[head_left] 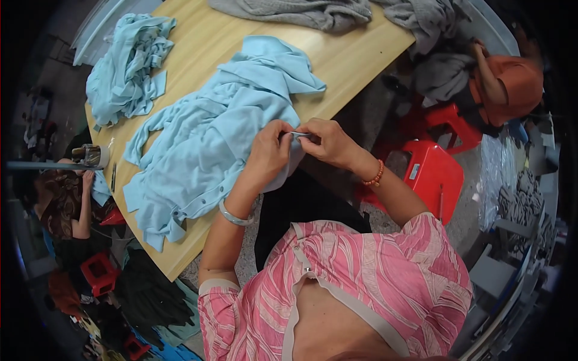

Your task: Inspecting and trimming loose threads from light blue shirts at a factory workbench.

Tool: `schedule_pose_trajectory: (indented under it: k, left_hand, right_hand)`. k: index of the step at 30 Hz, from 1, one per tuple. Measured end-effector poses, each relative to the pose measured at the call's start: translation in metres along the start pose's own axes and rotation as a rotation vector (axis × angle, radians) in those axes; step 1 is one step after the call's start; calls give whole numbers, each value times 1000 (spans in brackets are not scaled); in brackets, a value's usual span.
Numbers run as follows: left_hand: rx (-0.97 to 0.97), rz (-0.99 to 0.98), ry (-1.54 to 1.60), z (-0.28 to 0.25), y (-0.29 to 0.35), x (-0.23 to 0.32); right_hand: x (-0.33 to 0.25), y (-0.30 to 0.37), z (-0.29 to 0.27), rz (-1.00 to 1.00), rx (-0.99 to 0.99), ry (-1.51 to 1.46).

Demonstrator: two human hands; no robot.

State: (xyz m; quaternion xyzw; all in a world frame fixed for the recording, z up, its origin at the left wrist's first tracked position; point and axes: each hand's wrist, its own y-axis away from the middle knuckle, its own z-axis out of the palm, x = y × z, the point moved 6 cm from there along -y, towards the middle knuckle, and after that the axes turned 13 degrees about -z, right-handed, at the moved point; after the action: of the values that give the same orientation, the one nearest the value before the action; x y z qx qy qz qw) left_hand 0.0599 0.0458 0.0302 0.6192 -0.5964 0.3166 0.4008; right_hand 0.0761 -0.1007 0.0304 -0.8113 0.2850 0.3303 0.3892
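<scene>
A light blue buttoned cardigan [211, 129] lies spread and rumpled across the wooden table, with dark buttons along its near edge. Its near right side hangs toward my lap. At that edge my left hand [271, 147] pinches a small bit of the blue fabric between thumb and fingers. Close against it, my right hand [330, 143] is also closed on the fabric, fingertips almost meeting the left ones. A small dark sliver shows by the right fingers; what it is, I cannot make out.
On the table [186, 30] are a light blue garment pile [129, 69], grey knitwear [295, 11] and a thin dark tool [113, 177]. Red stools [430, 174] stand at right, near a person in orange [509, 90]. Another person [66, 204] sits at left.
</scene>
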Motion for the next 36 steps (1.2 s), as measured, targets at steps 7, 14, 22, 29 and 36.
schedule_pose_trajectory:
  k: [7, 14, 22, 29, 36]
  left_hand:
    - [-38, -12, 34, 0, -4, -1]
    - [-69, -29, 65, 1, -6, -3]
    - [-69, -87, 65, 0, -5, -7]
    - [-32, -74, 141, 1, -6, -15]
    - [-54, -121, 389, 1, -5, -22]
  right_hand:
    - [1, -5, 1, -16, -84, -50]
    - [-1, -7, 2, -154, -60, 25]
    - [24, 5, 16, 480, -12, -627]
    - [26, 10, 21, 599, 43, -718]
    - [10, 9, 18, 507, 153, -575]
